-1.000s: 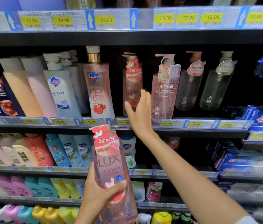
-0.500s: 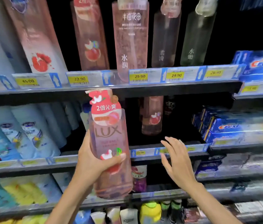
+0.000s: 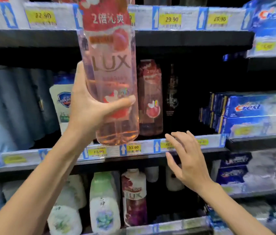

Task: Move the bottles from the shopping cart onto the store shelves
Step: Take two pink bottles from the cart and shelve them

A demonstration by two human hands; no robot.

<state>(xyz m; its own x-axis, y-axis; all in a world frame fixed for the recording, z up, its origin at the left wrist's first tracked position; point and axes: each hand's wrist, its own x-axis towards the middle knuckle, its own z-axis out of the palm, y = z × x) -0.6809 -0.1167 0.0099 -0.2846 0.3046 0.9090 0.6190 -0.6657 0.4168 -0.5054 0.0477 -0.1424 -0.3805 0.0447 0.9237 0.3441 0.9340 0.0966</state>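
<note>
A person stands close to a store shelf, both bare arms reaching forward. The left hand holds a tall, clear pink LUX bottle by its lower half: the thumb lies across the front of the label and the fingers wrap out of sight behind it. The bottle stands upright, its long axis vertical with a very slight lean, base down and top end pointing up past the upper edge of the view, so its cap cannot be seen. Its label faces the viewer. The base hangs in the air just in front of the middle shelf's price rail, not resting on anything.

The right hand is lower and to the right, empty, palm turned toward the shelf with fingers spread and relaxed, in front of the same price rail; whether it touches the rail cannot be told.

Behind the held bottle, on the middle shelf, a second pink bottle of the same kind stands upright, and a dark bottle stands just beside it to the right in shadow. A white bottle with a blue shield logo stands to the left. Blue Crest boxes are stacked at the right. The shelf below carries a white and green bottle and a dark red LUX bottle. Yellow price tags line the upper rail.
</note>
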